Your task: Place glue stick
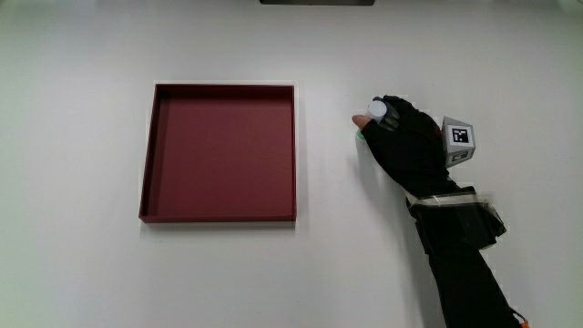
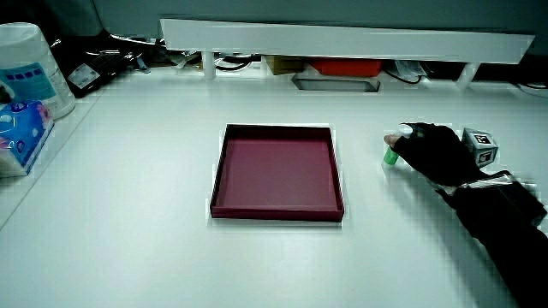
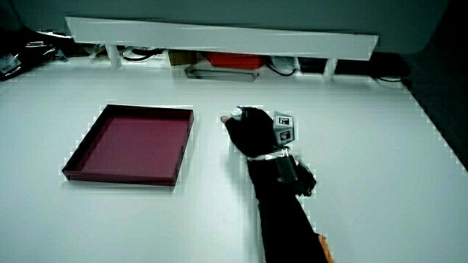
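Hand (image 1: pixel 410 141) curled round glue stick (image 1: pixel 375 110), beside tray (image 1: pixel 219 217).

White table (image 1: pixel 273 273), low white partition (image 2: pixel 342 38).

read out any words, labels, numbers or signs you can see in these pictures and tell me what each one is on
No text can be read anywhere.
Patterned cube on the back of the hand: a black-and-white marker pattern, no words or numbers.
Glue stick in the hand: no label legible.
White tub at the table's edge in a side view: blue label, too blurred to read.
Blue packet beside that tub: print too blurred to read.
Red tray: unmarked.
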Tool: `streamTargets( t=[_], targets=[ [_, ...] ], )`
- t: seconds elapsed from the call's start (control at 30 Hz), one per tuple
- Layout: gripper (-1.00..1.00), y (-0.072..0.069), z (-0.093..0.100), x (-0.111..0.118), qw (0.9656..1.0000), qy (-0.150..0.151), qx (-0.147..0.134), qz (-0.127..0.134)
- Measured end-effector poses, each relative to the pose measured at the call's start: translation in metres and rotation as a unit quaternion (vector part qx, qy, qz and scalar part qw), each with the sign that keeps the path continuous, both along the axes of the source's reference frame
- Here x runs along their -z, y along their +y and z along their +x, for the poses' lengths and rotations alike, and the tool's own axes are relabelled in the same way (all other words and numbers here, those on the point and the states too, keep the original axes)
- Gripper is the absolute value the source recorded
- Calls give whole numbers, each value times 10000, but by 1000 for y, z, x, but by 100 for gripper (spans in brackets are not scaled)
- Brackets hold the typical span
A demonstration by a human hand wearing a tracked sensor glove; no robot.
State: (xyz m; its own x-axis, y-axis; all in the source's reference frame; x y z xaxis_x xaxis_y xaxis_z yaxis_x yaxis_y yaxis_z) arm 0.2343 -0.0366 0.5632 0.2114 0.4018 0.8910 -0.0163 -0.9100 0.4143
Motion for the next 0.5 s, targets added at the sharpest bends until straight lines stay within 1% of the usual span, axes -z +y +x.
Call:
streamTargets(
  t=[0.13, 0.17, 0.2, 0.23, 0.27, 0.3, 0.33, 0.37, 0.4, 0.43, 0.47, 0.5],
  targets=[
    [-24, 0, 0, 0, 10000, -67, -9, -35],
    [-26, 1, 0, 0, 9999, -97, -11, 37],
    [-29, 2, -3, 9, 9993, 151, -264, 209],
    [-31, 1, 1, -1, 10000, -73, -15, -10],
    [-33, 1, 1, -1, 9999, -83, -48, -34],
    [-36, 2, 1, 2, 9994, 131, -253, 173],
    [-38, 2, 2, -1, 9999, -84, -50, -41],
    [-40, 1, 1, -1, 9999, -117, -45, 0],
    [-43, 2, 1, 0, 10000, -82, -34, -25],
    [-45, 3, -2, 7, 9994, 120, -267, 160],
    [-48, 2, 1, 1, 9999, -101, -48, -44],
    [-50, 2, 1, 0, 10000, -22, -29, -67]
  ],
)
